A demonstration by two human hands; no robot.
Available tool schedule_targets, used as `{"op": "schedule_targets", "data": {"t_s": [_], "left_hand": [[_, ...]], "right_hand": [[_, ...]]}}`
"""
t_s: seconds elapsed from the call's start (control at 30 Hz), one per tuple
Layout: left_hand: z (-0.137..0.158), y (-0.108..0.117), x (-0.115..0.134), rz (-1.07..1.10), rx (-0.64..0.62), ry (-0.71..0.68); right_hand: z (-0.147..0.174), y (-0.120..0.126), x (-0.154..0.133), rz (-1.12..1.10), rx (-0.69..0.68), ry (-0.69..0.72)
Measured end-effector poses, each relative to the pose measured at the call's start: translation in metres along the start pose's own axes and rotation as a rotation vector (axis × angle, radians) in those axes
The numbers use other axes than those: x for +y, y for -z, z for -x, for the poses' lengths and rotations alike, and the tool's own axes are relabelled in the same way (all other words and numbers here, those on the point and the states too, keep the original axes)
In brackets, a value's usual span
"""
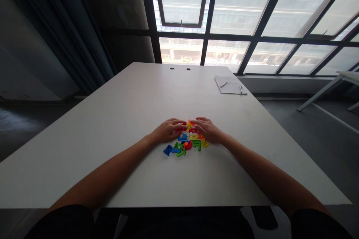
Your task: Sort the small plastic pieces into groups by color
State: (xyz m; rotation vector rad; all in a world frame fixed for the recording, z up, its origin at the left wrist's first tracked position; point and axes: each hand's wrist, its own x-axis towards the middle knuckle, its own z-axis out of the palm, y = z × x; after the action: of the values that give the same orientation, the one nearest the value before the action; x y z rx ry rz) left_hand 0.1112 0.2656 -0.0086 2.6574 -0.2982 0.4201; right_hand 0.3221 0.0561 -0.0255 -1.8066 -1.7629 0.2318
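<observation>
A loose pile of small coloured plastic pieces (193, 137) lies on the white table, some shaped like letters or numbers. Blue pieces (167, 150) and green pieces (181, 152) spread toward the near left, while yellow ones (204, 143) sit at the right. A round red piece (187, 145) is near the front. My left hand (168, 130) rests over the pile's left side, fingers stretched out above red pieces. My right hand (209, 130) curves around the right side, fingers extended, its fingertips near an orange piece (191, 122). Both palms face the pile, and some pieces are hidden under the fingers.
The white table (134, 101) reaches away toward large windows. Near its far right edge lie sheets of paper (231, 85) with two pens on them. Two round cable holes are set in the far end. A dark curtain (61, 18) hangs at the left; another table (347, 78) stands at the right.
</observation>
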Motion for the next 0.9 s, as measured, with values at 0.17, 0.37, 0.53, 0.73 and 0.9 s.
{"op": "schedule_targets", "data": {"t_s": [0.17,0.37,0.53,0.73,0.9], "left_hand": [[0.001,0.005,-0.005,0.219,0.055,0.077],[0.003,0.005,-0.007,0.363,0.163,0.266],[0.004,0.004,-0.002,0.213,0.065,0.173],[0.012,0.023,-0.002,0.113,0.003,-0.056],[0.020,0.029,0.002,-0.069,-0.090,-0.077]], "right_hand": [[-0.002,0.004,0.016,-0.034,0.084,-0.094],[0.008,0.018,0.023,-0.117,0.161,0.029],[0.015,0.012,0.020,-0.009,0.184,0.051],[0.016,0.006,0.009,0.024,0.343,0.114],[0.018,0.000,-0.004,-0.043,0.154,0.169]]}}
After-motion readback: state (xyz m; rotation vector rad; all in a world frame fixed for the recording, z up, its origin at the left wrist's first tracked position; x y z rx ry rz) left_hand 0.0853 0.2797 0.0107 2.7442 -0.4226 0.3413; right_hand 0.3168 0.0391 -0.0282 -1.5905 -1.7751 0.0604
